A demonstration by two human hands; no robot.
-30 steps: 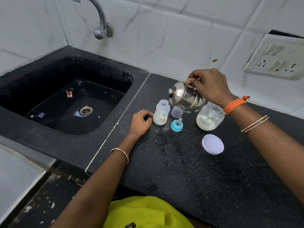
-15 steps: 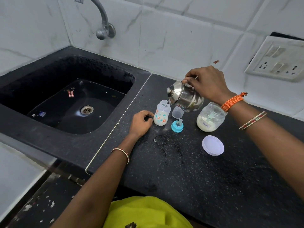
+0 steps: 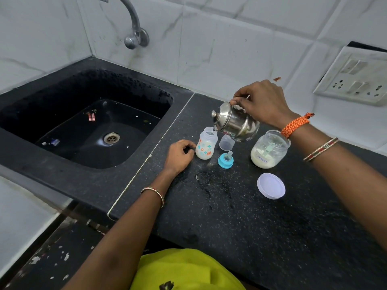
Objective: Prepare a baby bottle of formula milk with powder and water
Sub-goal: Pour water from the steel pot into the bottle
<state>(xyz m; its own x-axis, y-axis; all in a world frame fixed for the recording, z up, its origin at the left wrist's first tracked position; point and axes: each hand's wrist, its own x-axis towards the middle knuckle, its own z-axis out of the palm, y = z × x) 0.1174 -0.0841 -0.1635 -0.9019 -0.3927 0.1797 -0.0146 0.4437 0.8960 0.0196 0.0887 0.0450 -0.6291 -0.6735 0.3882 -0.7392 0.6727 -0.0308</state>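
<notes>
Head view: I'm tipping the pot (image 3: 237,124) over the bottle (image 3: 206,145).

My right hand (image 3: 263,103) grips the steel pot, lid on, tilted so its rim meets the open bottle's mouth; water runs in. The bottle stands upright on the counter (image 3: 240,216), whitish at the bottom. My left hand (image 3: 178,154) rests just beside it, fingers loosely curled, holding nothing. Right of the bottle stand the cap (image 3: 226,142), teat ring (image 3: 225,160) and open jar (image 3: 270,149) partly filled with powder, its lid (image 3: 271,185) nearer me.
</notes>
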